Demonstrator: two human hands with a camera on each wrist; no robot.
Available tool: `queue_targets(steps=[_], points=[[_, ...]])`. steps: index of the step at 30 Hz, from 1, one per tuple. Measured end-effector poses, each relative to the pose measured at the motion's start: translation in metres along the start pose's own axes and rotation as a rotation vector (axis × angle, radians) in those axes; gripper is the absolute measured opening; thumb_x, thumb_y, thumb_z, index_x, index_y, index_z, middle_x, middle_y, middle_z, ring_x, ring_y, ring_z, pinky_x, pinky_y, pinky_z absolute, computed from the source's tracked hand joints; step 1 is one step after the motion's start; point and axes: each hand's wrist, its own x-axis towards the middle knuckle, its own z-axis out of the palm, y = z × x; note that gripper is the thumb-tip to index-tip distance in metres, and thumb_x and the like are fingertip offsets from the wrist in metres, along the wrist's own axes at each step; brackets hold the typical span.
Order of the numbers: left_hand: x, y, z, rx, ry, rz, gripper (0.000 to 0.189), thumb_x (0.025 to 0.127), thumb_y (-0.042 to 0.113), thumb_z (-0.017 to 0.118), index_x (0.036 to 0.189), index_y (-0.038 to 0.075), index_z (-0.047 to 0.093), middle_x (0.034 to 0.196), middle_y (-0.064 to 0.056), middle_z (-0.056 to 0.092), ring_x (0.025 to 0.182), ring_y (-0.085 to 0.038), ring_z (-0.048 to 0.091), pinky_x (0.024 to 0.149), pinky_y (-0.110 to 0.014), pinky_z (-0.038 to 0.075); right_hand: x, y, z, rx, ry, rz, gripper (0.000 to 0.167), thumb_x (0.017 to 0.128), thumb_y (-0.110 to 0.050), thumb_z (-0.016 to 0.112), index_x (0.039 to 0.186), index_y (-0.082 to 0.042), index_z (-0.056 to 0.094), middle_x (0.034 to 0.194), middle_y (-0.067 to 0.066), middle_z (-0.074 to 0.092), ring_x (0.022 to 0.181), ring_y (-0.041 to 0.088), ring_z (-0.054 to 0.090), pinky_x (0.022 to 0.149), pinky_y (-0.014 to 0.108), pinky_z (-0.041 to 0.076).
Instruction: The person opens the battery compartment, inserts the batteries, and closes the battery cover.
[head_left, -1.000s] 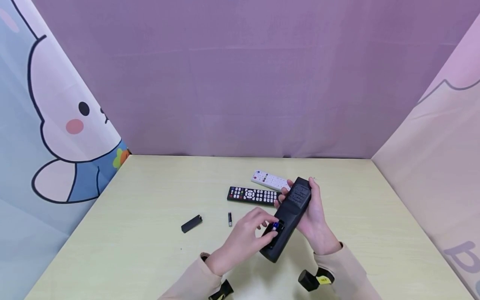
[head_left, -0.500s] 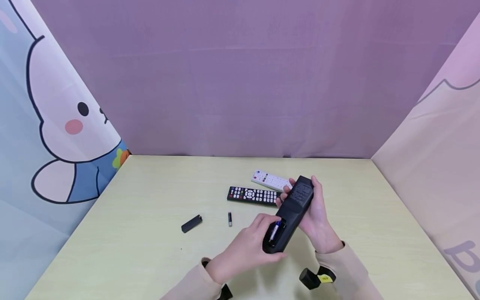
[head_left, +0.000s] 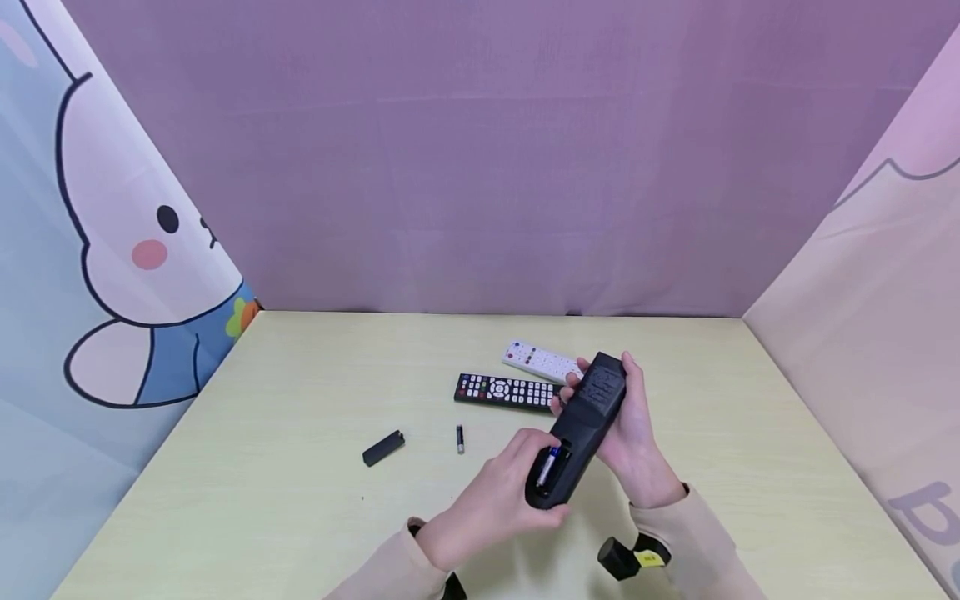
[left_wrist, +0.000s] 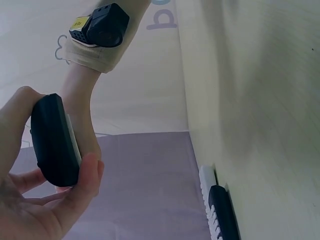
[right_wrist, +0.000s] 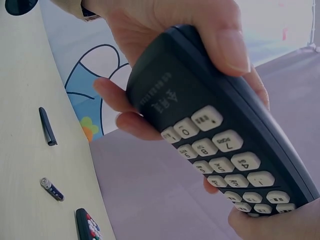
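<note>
A black remote control is held tilted above the table, back side up in the head view. My right hand grips its upper part, thumb along one edge and fingers round the other. At the lower end my left hand holds it, thumb under the end and a fingertip at the uncovered battery compartment. One battery with a blue band lies in that compartment. The keypad side of the remote shows white buttons in the right wrist view. From the left wrist, the remote appears end-on between thumb and fingers.
On the table lie a small black battery cover and a loose battery. Behind them are a black remote with white buttons and a white remote, both partly hidden by the right hand. A purple curtain stands behind.
My left thumb has left the battery compartment for the remote's lower end, uncovering more of the battery inside. The remote has shifted slightly up; over the last half second almost nothing moved.
</note>
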Motion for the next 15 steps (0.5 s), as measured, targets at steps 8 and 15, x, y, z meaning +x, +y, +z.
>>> queue_targets(steps=[8, 15], points=[[-0.0015, 0.0011, 0.0009, 0.086, 0.039, 0.043, 0.061, 0.067, 0.024, 0.073, 0.117, 0.005, 0.045, 0.113, -0.005, 0.047, 0.082, -0.01, 0.054, 0.073, -0.011, 0.045, -0.0002, 0.0017, -0.0007, 0.013, -0.049, -0.002, 0.048, 0.085, -0.054, 0.045, 0.106, -0.011, 0.04, 0.085, 0.005, 0.049, 0.074, 0.019, 0.052, 0.082, 0.034, 0.042], [-0.0038, -0.001, 0.0037, 0.16, 0.102, 0.112, 0.057, 0.068, 0.025, 0.072, 0.116, 0.002, 0.05, 0.116, -0.011, 0.05, 0.082, -0.014, 0.058, 0.073, -0.016, 0.048, -0.0005, 0.0024, -0.0026, 0.024, -0.053, -0.002, 0.048, 0.085, -0.054, 0.045, 0.106, -0.011, 0.041, 0.085, 0.006, 0.049, 0.074, 0.02, 0.051, 0.083, 0.034, 0.042]])
